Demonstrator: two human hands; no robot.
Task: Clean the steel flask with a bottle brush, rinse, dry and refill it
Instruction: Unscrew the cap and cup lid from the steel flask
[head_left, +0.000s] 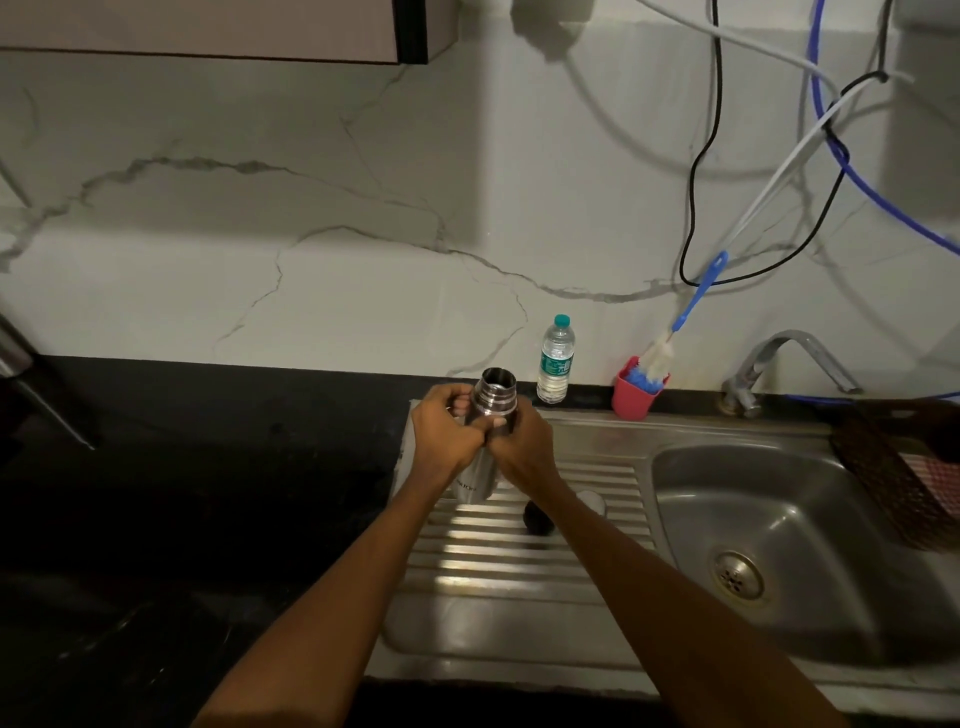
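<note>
The steel flask (492, 400) stands upright over the ribbed drainboard (498, 551), its mouth uncapped. My left hand (447, 431) grips its upper body from the left. My right hand (522, 441) grips it from the right, thumb across the front. A dark cap (537, 517) and a steel lid (592, 501) lie on the drainboard behind my right forearm. The bottle brush (675, 332), blue-handled with white bristles, leans in a pink cup (634, 397) by the wall. A clear plastic water bottle (556, 361) with a teal cap stands beside it.
The steel sink basin (769, 519) with its drain (737, 576) lies to the right, under a tap (779, 358). A dark mesh basket (898, 478) sits at the basin's right edge. Black counter (182, 493) spreads left. Cables hang on the marble wall.
</note>
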